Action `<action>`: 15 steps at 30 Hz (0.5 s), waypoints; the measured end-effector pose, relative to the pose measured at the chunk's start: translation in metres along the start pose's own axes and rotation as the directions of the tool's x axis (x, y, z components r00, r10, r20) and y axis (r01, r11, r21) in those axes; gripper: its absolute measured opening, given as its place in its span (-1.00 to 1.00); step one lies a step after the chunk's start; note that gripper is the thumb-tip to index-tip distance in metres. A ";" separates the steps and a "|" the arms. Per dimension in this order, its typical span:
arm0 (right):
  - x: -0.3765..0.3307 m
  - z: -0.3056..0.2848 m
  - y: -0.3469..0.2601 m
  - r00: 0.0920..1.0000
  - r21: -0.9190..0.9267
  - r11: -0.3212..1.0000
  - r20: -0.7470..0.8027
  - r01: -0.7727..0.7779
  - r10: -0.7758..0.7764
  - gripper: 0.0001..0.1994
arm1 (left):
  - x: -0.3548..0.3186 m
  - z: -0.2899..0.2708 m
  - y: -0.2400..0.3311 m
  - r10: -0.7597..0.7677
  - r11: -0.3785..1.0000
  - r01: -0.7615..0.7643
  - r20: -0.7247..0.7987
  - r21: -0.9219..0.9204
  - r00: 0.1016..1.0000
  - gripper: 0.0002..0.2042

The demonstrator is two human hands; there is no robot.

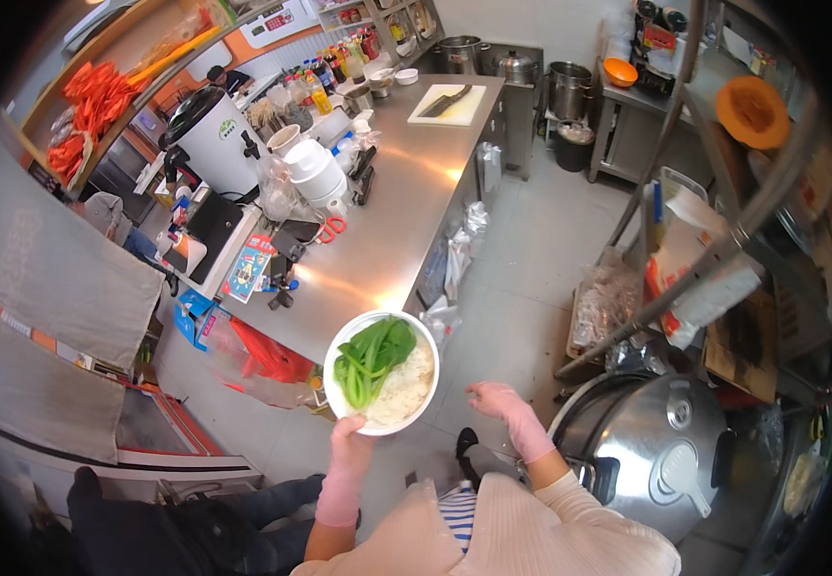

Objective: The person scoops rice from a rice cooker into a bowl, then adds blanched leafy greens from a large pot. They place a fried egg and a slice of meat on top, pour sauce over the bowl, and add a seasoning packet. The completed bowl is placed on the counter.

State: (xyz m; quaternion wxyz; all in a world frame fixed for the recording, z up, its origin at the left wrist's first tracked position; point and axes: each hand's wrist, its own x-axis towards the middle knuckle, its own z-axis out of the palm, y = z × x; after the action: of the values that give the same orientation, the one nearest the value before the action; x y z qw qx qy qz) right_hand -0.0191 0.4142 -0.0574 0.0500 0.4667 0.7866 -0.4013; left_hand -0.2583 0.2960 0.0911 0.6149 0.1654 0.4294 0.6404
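My left hand is gripping the near rim of a white bowl, fingers under it and thumb over the edge. Inside that bowl, leafy greens cover the left part and white rice fills the right. My right hand, in a pink glove, is off to the bowl's right, fingers loosely spread and holding nothing. Beyond the bowl runs the steel counter. Up and left of the bowl, red-handled scissors lie there near a stack of white tubs; far beyond the bowl sits a white cutting board. Well to the bowl's right and nearer me is a big lidded steel pot, a white scoop on its lid.
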 end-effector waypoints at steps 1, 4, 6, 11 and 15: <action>0.012 -0.019 0.003 1.000 0.029 0.999 0.002 -0.019 0.018 -0.60 | 0.022 0.003 0.005 0.032 0.999 -0.032 0.047 -0.010 0.998 -0.32; 0.053 -0.079 0.021 0.999 0.103 0.994 0.019 -0.046 0.044 -0.60 | 0.085 0.011 0.015 -0.059 0.998 0.059 0.037 -0.020 0.998 -0.32; 0.089 -0.120 0.040 1.000 0.097 0.995 -0.015 0.001 0.000 -0.59 | 0.134 0.016 0.017 -0.076 0.996 0.076 0.010 -0.037 0.997 -0.27; 0.186 -0.225 0.105 0.986 0.023 0.989 -0.086 -0.143 0.144 -0.60 | 0.280 0.048 0.019 -0.114 0.993 0.113 -0.033 -0.038 0.993 -0.27; 0.243 -0.334 0.156 0.960 -0.040 0.963 -0.102 -0.267 0.262 -0.62 | 0.409 0.104 0.026 -0.020 0.999 0.021 0.039 -0.035 0.999 -0.28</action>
State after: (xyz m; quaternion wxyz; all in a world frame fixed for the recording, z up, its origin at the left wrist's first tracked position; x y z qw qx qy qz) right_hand 0.0643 0.8470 -0.0335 0.0779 0.5848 0.7291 -0.3468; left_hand -0.2754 0.7159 0.0415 0.6326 0.1625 0.4076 0.6382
